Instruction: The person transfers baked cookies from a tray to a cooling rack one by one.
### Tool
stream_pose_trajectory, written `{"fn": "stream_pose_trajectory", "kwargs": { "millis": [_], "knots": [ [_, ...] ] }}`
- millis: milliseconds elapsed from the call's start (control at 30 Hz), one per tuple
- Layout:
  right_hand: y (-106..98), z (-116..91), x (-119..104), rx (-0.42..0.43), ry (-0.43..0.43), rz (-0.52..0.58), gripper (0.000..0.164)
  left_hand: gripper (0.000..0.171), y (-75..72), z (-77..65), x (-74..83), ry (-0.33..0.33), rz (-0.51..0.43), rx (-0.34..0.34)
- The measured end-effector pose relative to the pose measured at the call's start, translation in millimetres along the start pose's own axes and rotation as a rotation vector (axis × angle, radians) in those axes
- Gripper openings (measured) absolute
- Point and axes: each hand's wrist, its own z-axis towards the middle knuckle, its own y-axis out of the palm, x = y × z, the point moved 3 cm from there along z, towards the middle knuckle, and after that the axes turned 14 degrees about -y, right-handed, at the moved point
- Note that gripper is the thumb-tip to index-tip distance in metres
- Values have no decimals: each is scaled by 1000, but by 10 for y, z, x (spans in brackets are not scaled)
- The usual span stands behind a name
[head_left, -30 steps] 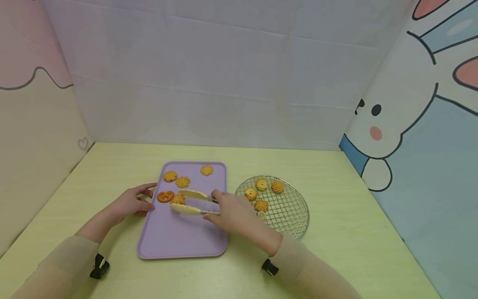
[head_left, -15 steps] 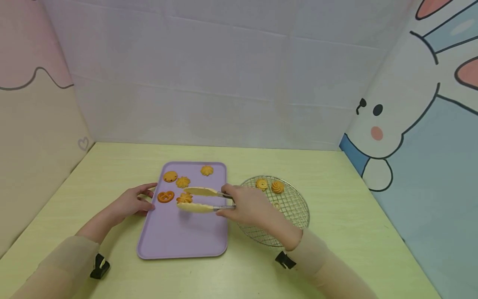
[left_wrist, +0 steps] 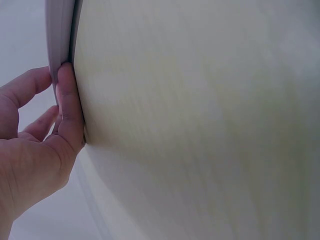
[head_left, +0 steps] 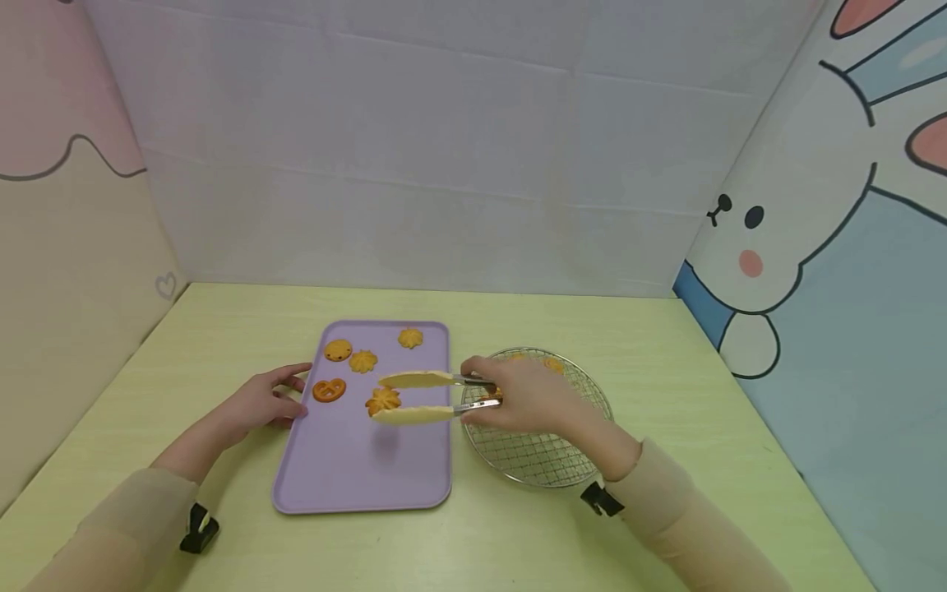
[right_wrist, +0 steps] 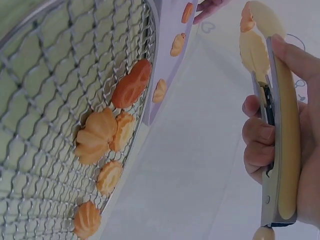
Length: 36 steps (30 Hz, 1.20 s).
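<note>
My right hand (head_left: 521,395) grips a pair of tongs (head_left: 420,415) with cream-coloured tips and metal arms. A golden star-shaped cookie (head_left: 383,400) sits between the tong tips, raised over the purple tray (head_left: 362,477) with a shadow below. In the right wrist view the fingers (right_wrist: 260,145) curl round the tongs' handle and the cookie (right_wrist: 247,17) shows only partly. My left hand (head_left: 255,400) holds the tray's left rim. In the left wrist view its fingers (left_wrist: 70,100) lie on both sides of that rim.
On the tray lie a pretzel (head_left: 329,390), a round cookie (head_left: 338,350) and two star-shaped cookies (head_left: 410,338). To the right stands a round wire rack (head_left: 543,464), partly hidden by the right hand, with several cookies (right_wrist: 95,135) on it. Walls (head_left: 444,164) enclose the table's back and sides.
My right hand has moved right with the tongs, carrying the star-shaped cookie away from the pretzel across the tray. The right hand now covers more of the rack. My left hand has stayed put.
</note>
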Motion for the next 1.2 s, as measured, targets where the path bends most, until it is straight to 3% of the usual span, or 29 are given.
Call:
{"fn": "stream_pose_trajectory", "kwargs": {
  "millis": [200,767,1200],
  "knots": [
    [-64,-54,104,-28,-16,-35,54,79,-21,106,-65,13,-8,-14],
    [-428,-479,413,69,-235,-113,55,78,-7,33,-13,8,-4,-7],
    [-511,-813,650,76,-232,-189,52,78,-5,41,-17,6,-5,-3]
  ]
}}
